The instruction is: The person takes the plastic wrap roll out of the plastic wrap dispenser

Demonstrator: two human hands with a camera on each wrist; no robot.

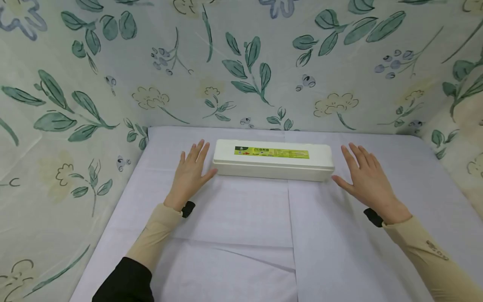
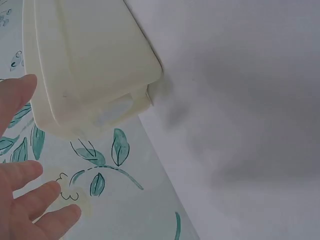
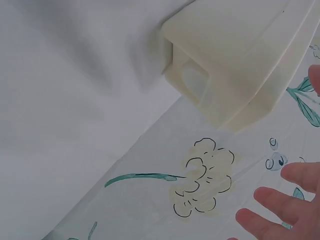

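Note:
A long cream plastic cling film box (image 1: 271, 170) with a yellow-green label on its lid lies lengthwise across the far part of the table, its lid down. At its left end my left hand (image 1: 190, 176) has its fingers spread, the thumb by the box's corner; whether it touches I cannot tell. Off the right end, my right hand (image 1: 366, 176) is spread the same way, with a small gap to the box. Both wrist views show the box's end walls, each with an opening, in the left (image 2: 95, 60) and the right (image 3: 235, 55). The inside of the box is hidden.
A white cloth (image 1: 234, 214) with fold creases covers the table (image 1: 226, 272). Behind it and at both sides hangs a floral curtain (image 1: 211, 75). Black bands (image 1: 188, 209) sit at both wrists, below beige sleeves (image 1: 154, 235).

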